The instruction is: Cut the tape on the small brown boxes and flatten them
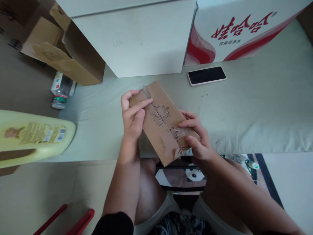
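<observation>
A small brown cardboard box (158,130) is held tilted above the front edge of the cloth-covered surface. Its top has a seam down the middle with torn, ragged patches along it. My left hand (134,114) grips the box's far left end, the index finger lying on top near the seam. At the near right end, my right hand (197,133) holds it with the thumb and fingers on the torn part. The underside of the box and some fingertips are hidden. A phone (206,75) with a dark screen lies beyond my right hand.
A white box (146,42) and a red-and-white carton (234,36) stand at the back. To the left are an open cardboard box (83,62), a plastic bottle (59,94) and a large yellow jug (36,137). The pale green cloth (256,107) has small dark specks.
</observation>
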Motion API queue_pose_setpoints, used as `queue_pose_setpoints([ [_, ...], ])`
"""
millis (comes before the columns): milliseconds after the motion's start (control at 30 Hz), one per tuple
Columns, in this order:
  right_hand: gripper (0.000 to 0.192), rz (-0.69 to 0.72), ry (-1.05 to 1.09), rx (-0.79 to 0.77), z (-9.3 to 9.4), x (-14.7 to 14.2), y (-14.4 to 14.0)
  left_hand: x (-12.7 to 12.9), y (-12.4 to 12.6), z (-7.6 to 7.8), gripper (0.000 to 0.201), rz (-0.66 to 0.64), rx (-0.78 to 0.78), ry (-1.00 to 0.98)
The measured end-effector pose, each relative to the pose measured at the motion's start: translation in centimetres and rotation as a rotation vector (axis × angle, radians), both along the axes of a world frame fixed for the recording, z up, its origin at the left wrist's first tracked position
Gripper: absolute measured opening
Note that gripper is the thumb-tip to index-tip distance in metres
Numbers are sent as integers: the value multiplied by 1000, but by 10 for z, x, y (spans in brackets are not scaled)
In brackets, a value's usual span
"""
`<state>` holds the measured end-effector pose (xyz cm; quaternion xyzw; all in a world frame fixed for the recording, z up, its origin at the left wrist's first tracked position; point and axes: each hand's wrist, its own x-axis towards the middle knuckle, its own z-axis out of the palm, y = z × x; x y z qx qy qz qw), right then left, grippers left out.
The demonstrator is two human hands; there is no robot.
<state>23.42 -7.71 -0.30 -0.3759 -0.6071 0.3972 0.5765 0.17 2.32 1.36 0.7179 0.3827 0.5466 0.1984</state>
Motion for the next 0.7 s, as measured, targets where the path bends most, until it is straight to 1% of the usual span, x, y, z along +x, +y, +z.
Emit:
queue_pose_setpoints([
  [67,45,37,13,-7,-2,1,0,-3,0,0,40,17,-36,-22],
  [133,59,51,61,-64,-6,2,1,-6,1,0,36,35,-87,-30],
  [200,60,53,110,-162,-11,3,2,-7,1,1,29,54,-124,-25],
  [300,60,36,135,-285,-16,6,4,-10,4,1,21,124,-150,-41],
  [367,66,27,131,-327,-17,8,7,-15,9,-1,23,179,-166,-100],
  [433,68,32,109,-365,-16,10,10,-24,17,-6,28,223,-167,-184],
  [500,66,32,71,-404,-13,12,12,-34,26,-14,30,262,-100,-238],
  [600,64,61,13,-442,-10,13,15,-46,36,-26,23,312,126,-253],
  [667,66,111,-1,-435,-9,13,14,-48,37,-30,24,330,156,-299],
  [700,67,139,7,-418,-8,13,14,-48,35,-31,26,317,100,-354],
])
